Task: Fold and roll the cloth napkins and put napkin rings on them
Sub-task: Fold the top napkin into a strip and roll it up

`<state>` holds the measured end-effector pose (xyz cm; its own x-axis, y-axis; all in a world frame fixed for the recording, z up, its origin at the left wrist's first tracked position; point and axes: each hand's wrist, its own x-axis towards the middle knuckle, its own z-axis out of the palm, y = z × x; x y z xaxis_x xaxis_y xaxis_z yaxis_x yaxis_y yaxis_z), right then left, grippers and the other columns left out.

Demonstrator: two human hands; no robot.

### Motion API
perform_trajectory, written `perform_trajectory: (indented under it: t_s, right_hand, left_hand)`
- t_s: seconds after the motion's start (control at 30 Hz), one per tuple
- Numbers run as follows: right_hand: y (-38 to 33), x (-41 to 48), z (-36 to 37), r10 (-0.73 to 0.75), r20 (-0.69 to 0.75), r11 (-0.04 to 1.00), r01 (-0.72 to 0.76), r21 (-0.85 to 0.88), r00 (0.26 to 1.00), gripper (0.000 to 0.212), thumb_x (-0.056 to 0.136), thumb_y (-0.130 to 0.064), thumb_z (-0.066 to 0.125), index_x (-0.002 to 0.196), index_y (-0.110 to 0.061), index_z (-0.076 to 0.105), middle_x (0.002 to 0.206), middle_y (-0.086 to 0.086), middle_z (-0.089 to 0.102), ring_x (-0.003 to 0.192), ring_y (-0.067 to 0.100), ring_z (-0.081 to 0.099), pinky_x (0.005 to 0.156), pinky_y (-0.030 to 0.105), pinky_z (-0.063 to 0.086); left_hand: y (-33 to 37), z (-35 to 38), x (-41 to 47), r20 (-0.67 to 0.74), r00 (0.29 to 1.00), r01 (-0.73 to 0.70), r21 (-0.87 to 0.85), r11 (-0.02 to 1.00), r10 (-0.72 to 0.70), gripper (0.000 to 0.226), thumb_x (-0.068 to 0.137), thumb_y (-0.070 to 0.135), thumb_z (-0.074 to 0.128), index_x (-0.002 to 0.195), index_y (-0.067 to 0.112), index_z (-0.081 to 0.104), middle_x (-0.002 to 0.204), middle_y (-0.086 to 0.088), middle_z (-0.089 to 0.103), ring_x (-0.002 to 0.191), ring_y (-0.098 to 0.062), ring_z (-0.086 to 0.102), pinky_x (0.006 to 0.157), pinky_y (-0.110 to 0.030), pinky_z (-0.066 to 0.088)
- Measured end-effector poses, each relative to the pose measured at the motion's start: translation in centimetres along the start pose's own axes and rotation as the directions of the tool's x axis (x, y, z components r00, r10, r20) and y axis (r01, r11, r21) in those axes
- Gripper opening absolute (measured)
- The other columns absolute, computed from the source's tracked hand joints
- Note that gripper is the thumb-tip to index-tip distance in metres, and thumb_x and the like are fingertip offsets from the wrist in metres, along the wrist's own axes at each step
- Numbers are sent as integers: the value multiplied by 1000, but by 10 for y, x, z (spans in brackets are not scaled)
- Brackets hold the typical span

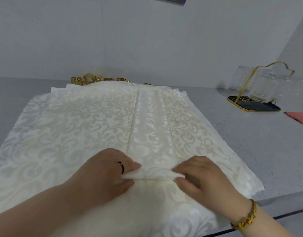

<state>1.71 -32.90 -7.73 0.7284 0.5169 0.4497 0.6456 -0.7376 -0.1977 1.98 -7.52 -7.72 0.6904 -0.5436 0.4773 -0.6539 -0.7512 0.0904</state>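
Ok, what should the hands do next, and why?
Probably roll the napkin forward one turn: the left hand and right hand pinch its near end, barely curled, and the rest lies flat.

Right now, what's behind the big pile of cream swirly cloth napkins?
A row of shiny gold metal napkin rings sits on the grey counter. The cream napkin pile covers some rings' bottoms, so I cannot count them all.
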Motion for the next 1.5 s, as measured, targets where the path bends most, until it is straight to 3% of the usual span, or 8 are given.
perform_trajectory:
  t_s: [0.13, 0.3, 0.53, 0.7, 0.87, 1.07, 1.33, 1.5]
  right_hand:
    - [-5, 17, -5, 371, 111, 839, -384, 385, 922, 12, 83, -21, 63, 80, -32, 62, 56, -19, 56, 71, -1, 53, 69, 4, 38]
    - [2, 32, 4, 481, 158, 733, -495, 468, 862, 20, 83, -18, 63, 67, -26, 54, 49, -13, 51, 50, 0, 44, 57, 12, 36]
    - [1, 35, 11, 407, -29, 875, -381, 299, 913, 31, 79, -12, 67, 62, -28, 47, 66, -13, 48, 67, 4, 49, 65, 13, 39]
    - [0, 17, 7, 163, 25, 967, -165, 192, 986, 26, 76, -34, 55, 84, -14, 68, 92, -18, 62, 91, 2, 55, 82, 0, 38]
    - [-2, 14, 7, 152, 22, 968, -153, 197, 988, 41, 76, -35, 49, 106, -12, 66, 107, -10, 64, 105, 1, 48, 90, -5, 28]
    - [-16, 18, -2, 244, 26, 934, -242, 262, 969, 32, 81, -30, 51, 108, -20, 66, 84, -20, 52, 82, -6, 48, 83, -2, 30]
    - [-27, 15, -5, 422, 198, 710, -458, 534, 885, 20, 87, -9, 56, 78, -26, 51, 52, -10, 48, 48, -2, 44, 55, 5, 36]
    - [-27, 19, 1, 430, 147, 776, -447, 445, 891, 21, 84, -17, 61, 69, -29, 52, 64, -11, 51, 58, -2, 46, 59, 9, 38]
  left_hand:
    - [4, -10, 16, 159, 899, 438, -314, 843, -408, 19, 84, 36, 55, 82, 55, 50, 79, 29, 56, 73, 13, 54, 65, 5, 35]
    - [-14, -2, 30, 307, 799, 594, -537, 599, -517, 16, 85, 20, 63, 78, 34, 58, 40, 17, 46, 43, 4, 47, 47, -3, 36]
    - [-6, 1, 27, -16, 978, 207, -84, 975, -209, 18, 88, 30, 50, 99, 39, 61, 103, 32, 50, 92, 0, 46, 67, 3, 32]
    - [-8, -2, 21, 178, 979, 95, 57, 994, -103, 41, 71, 48, 35, 87, 40, 71, 87, 28, 66, 83, 13, 58, 61, -4, 45]
    - [-7, 3, 26, 117, 987, 106, 57, 993, -112, 42, 96, 35, 35, 138, 38, 32, 141, 23, 36, 129, 5, 34, 99, -9, 26]
    - [-3, -8, 16, -105, 983, 152, -7, 988, -151, 45, 76, 45, 32, 103, 36, 68, 95, 18, 71, 98, -1, 56, 65, 5, 31]
    - [5, -19, -3, 143, 866, 485, -473, 736, -479, 26, 82, 24, 66, 75, 45, 52, 72, 12, 58, 56, -4, 51, 57, -10, 41]
    - [4, -13, -4, 42, 940, 327, -382, 864, -338, 15, 83, 42, 57, 71, 48, 51, 104, 37, 48, 94, 2, 48, 68, -6, 37]
